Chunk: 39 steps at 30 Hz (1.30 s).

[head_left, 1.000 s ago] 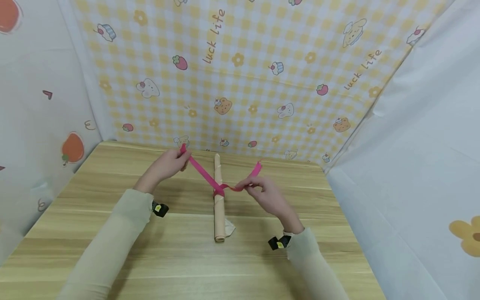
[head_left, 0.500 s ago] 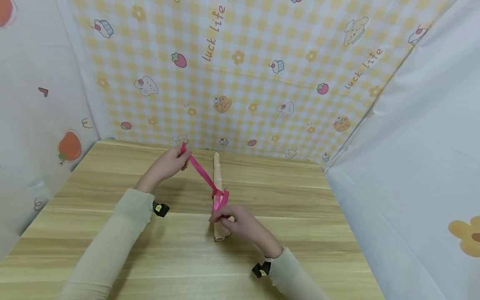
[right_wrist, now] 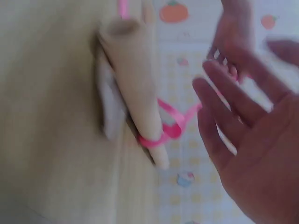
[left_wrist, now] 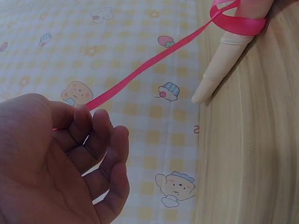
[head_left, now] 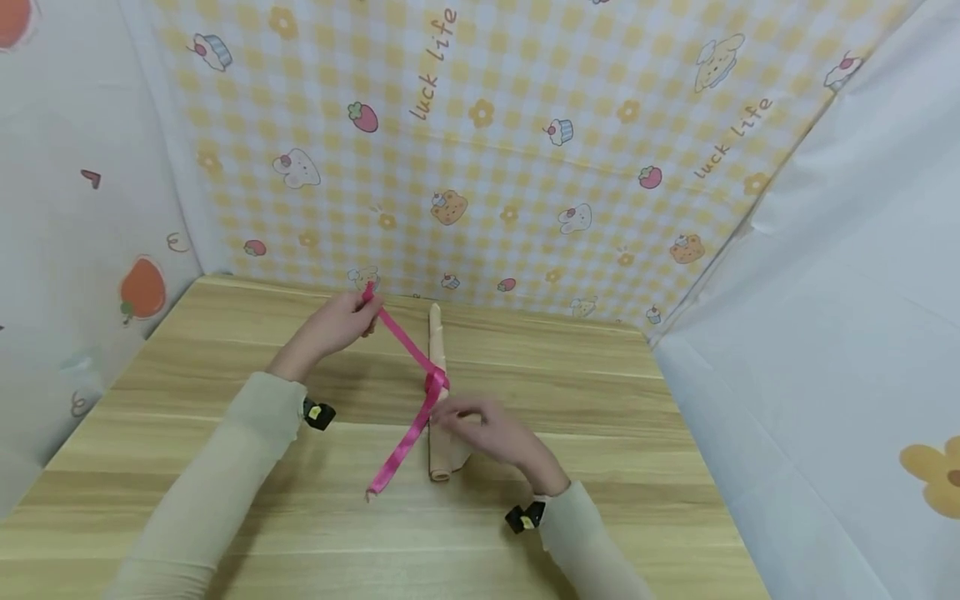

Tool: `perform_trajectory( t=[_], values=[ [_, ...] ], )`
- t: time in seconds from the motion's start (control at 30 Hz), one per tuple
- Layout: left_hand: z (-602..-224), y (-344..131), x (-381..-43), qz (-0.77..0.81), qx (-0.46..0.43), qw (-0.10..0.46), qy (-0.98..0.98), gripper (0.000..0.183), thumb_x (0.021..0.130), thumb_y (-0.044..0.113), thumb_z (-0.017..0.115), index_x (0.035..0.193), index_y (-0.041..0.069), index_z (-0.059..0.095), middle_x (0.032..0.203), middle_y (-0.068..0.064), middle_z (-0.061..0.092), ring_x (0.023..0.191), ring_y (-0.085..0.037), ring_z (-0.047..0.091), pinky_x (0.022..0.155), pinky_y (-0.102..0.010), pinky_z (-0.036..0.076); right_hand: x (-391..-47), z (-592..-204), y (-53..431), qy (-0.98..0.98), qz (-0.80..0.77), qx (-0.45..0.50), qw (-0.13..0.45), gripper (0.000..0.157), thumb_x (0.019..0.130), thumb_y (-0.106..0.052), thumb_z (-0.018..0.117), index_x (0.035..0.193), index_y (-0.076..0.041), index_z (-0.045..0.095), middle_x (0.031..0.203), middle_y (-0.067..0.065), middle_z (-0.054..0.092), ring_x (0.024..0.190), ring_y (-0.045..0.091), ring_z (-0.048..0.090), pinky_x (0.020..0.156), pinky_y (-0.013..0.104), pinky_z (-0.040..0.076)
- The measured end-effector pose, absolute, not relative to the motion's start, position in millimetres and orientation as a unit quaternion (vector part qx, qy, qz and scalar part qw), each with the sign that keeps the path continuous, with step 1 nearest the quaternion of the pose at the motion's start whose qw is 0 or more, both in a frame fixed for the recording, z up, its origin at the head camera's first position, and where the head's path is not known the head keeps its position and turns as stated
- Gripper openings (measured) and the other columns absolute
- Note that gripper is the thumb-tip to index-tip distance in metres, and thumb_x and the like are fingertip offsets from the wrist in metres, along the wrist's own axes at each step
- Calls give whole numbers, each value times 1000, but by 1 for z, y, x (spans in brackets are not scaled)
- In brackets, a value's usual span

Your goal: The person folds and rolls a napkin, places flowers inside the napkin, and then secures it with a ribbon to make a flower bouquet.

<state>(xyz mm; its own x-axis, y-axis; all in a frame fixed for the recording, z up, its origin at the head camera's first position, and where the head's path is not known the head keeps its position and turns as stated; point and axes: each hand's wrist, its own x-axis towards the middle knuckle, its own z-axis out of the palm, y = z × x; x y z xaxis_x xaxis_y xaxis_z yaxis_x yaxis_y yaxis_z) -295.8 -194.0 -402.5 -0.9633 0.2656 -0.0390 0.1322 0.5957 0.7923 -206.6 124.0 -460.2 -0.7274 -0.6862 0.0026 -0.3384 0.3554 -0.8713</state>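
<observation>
A beige rolled-up sheet [head_left: 438, 333], like cloth or soft leather, lies lengthwise on the wooden table. Around its middle passes a pink ribbon [head_left: 401, 452], crossed over itself in a loose loop on top. My left hand [head_left: 337, 321] pinches one end and draws that length taut up to the left. The other length hangs free across the roll toward the lower left. Close over the roll, right of the crossing, is my right hand [head_left: 495, 429], blurred. In the right wrist view its fingers [right_wrist: 233, 102] are spread and relaxed, with no ribbon between them.
A pale loose flap [right_wrist: 110, 100] sticks out beside the roll's near end. Behind the wooden table [head_left: 570, 508] rises a yellow checked cloth backdrop [head_left: 510, 175]. White cloth walls [head_left: 840, 333] stand on both sides.
My right hand has carried its ribbon end from the right across the roll toward the lower left and let it go. The left hand has stayed put, keeping its ribbon end.
</observation>
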Motion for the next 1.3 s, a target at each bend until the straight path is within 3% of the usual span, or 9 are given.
perform_trajectory(
  t=[0.1, 0.2, 0.4, 0.5, 0.6, 0.77, 1.0, 1.3],
  values=[
    [-402, -194, -296, 437, 115, 81, 888, 56, 118, 38, 38, 79, 5, 62, 60, 3, 45, 52, -12, 28, 51, -28, 28, -227, -460, 125, 837, -451, -287, 118, 31, 113, -27, 57, 131, -8, 73, 132, 9, 75, 119, 23, 68, 104, 48, 54],
    [-404, -193, -297, 440, 117, 83, 887, 55, 118, 35, 39, 77, 6, 61, 60, 3, 47, 52, -12, 27, 51, -28, 28, -247, -465, 122, 865, -431, -242, 87, 31, 111, -26, 62, 136, -10, 70, 130, 7, 74, 115, 22, 68, 99, 45, 56],
    [-405, -192, -297, 448, 122, 86, 882, 55, 118, 36, 38, 77, 8, 61, 61, 1, 49, 53, -12, 29, 51, -28, 29, -272, -475, 107, 883, -408, -193, 129, 48, 104, -37, 73, 143, -11, 65, 136, 5, 68, 103, 20, 66, 82, 36, 58],
    [-406, -191, -298, 449, 120, 82, 882, 55, 118, 36, 39, 80, 6, 62, 64, -1, 51, 53, -13, 30, 52, -28, 30, -279, -476, 98, 886, -390, -201, 149, 42, 101, -35, 77, 136, -13, 69, 129, 3, 69, 94, 18, 64, 76, 33, 56],
    [-405, -189, -298, 451, 120, 81, 881, 55, 118, 38, 39, 81, 4, 62, 66, -1, 52, 54, -13, 31, 53, -29, 31, -282, -477, 93, 893, -369, -205, 159, 25, 100, -27, 78, 121, -14, 74, 114, 2, 70, 86, 16, 63, 72, 29, 55],
    [-407, -190, -298, 454, 121, 85, 879, 57, 118, 40, 38, 78, 6, 59, 65, 0, 50, 54, -13, 29, 54, -30, 32, -286, -482, 90, 898, -359, -193, 167, 6, 103, -19, 75, 105, -15, 71, 98, 1, 70, 77, 14, 58, 65, 25, 49],
    [-411, -189, -298, 459, 122, 85, 876, 54, 118, 37, 38, 79, 7, 61, 68, -3, 56, 55, -14, 31, 54, -30, 32, -287, -486, 93, 904, -349, -197, 148, 7, 106, -17, 70, 102, -14, 66, 95, 1, 71, 73, 12, 54, 60, 25, 44],
    [-412, -190, -298, 456, 122, 91, 877, 56, 118, 36, 38, 76, 9, 62, 63, 1, 51, 53, -12, 28, 52, -29, 30, -290, -482, 89, 939, -237, -225, 107, 17, 105, -24, 71, 94, -19, 59, 80, -3, 59, 69, 12, 50, 60, 26, 40]
  ],
)
